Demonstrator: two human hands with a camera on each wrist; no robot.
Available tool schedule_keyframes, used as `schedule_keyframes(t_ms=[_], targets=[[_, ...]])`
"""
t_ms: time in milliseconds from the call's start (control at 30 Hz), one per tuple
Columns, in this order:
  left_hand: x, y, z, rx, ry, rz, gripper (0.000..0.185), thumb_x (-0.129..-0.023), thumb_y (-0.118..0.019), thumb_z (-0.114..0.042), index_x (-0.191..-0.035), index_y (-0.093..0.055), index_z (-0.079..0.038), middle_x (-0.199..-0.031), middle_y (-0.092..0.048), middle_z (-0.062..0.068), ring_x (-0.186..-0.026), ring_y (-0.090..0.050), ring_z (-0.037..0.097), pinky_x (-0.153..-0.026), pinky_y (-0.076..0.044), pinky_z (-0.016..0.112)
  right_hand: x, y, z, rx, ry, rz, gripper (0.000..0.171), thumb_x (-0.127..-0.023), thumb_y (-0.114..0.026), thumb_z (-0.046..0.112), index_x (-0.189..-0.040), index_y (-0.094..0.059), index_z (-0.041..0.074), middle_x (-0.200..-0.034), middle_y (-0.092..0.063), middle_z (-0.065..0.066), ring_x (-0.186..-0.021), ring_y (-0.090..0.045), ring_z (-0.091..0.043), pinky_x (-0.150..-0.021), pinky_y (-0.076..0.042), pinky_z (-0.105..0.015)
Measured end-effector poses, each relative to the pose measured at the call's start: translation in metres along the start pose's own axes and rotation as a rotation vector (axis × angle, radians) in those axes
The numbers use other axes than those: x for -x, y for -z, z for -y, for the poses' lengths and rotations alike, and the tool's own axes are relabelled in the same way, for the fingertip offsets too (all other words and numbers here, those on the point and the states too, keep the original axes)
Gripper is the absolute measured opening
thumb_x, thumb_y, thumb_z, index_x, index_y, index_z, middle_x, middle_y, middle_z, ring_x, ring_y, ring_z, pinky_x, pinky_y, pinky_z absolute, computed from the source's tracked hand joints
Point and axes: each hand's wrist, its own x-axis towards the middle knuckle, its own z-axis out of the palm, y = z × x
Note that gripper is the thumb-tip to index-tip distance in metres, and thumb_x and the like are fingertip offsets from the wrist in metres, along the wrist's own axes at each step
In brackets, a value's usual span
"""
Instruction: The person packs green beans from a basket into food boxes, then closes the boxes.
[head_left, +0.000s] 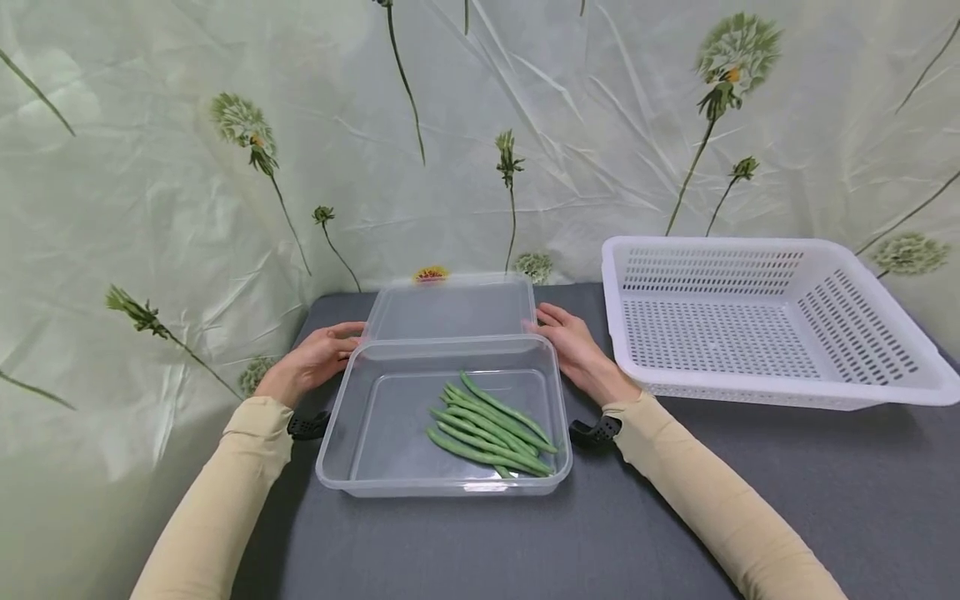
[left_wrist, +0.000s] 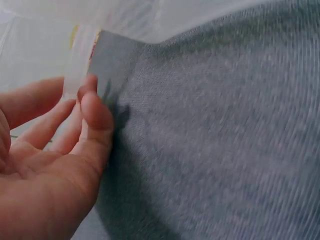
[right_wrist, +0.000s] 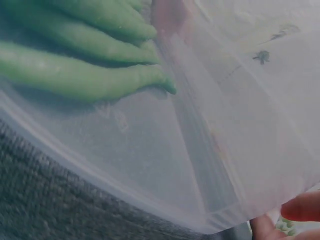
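Note:
A clear plastic container [head_left: 390, 417] stands on the table with several green beans [head_left: 487, 429] in its right half. Behind it, a translucent lid [head_left: 450, 308] is held up, its lower edge along the container's back rim. My left hand [head_left: 318, 358] pinches the lid's left edge; in the left wrist view, the thumb and fingers of this hand [left_wrist: 60, 155] meet at the lid edge [left_wrist: 77, 65]. At the lid's right edge, my right hand [head_left: 573, 342] grips with the thumb on the near side. The right wrist view shows only a few fingertips [right_wrist: 302, 207] at the lid's corner.
To the right, a white perforated basket [head_left: 712, 333] stands near the back of the dark grey table [head_left: 465, 550]. A pale sheet with dandelion prints [head_left: 450, 208] hangs behind the table and along its left side.

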Motion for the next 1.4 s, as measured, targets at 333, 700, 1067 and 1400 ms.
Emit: schedule_keyframes(t_ms=[333,700,1067,1400], targets=[[0.001,-0.005,-0.025,0.105,-0.126,-0.077,0.047,-0.096,-0.054,0.009,-0.140,-0.040,0.002,-0.101,-0.071,0.000,-0.085,-0.065,0.010,-0.072,-0.049,0.024,0.006,-0.006,0.007,-0.105,0.245,-0.011,0.062,-0.098,-0.049,-0.009,-0.154,-0.029,0.006,-0.156,-0.034,-0.010,-0.137,-0.041,-0.022,-0.099,-0.042,-0.024],[0.007,-0.010,-0.042,0.163,-0.250,-0.103,0.036,-0.095,-0.055,0.012,-0.129,-0.050,0.002,-0.104,-0.071,0.002,-0.090,-0.067,0.013,-0.075,-0.053,0.025,0.019,-0.014,0.014,0.036,0.614,-0.040,0.056,-0.095,-0.050,-0.013,-0.149,-0.039,0.001,-0.148,-0.044,-0.017,-0.136,-0.043,-0.020,-0.106,-0.037,-0.029],[0.033,-0.012,-0.060,0.312,-0.351,-0.097,0.021,-0.099,-0.052,0.006,-0.099,-0.070,-0.004,-0.091,-0.071,0.008,-0.075,-0.070,0.021,-0.073,-0.056,0.032,0.050,-0.024,0.037,0.153,0.798,-0.086,0.041,-0.095,-0.062,-0.002,-0.135,-0.056,-0.001,-0.131,-0.060,-0.018,-0.122,-0.058,-0.022,-0.095,-0.047,-0.027],[0.074,-0.012,-0.074,0.114,-0.466,-0.067,0.022,-0.098,-0.054,0.007,-0.101,-0.074,-0.001,-0.092,-0.071,0.007,-0.080,-0.069,0.018,-0.073,-0.057,0.032,0.083,-0.024,0.058,0.154,0.788,-0.143,0.026,-0.087,-0.072,-0.002,-0.113,-0.069,-0.008,-0.089,-0.067,-0.010,-0.072,-0.065,-0.015,-0.070,-0.054,-0.026]])
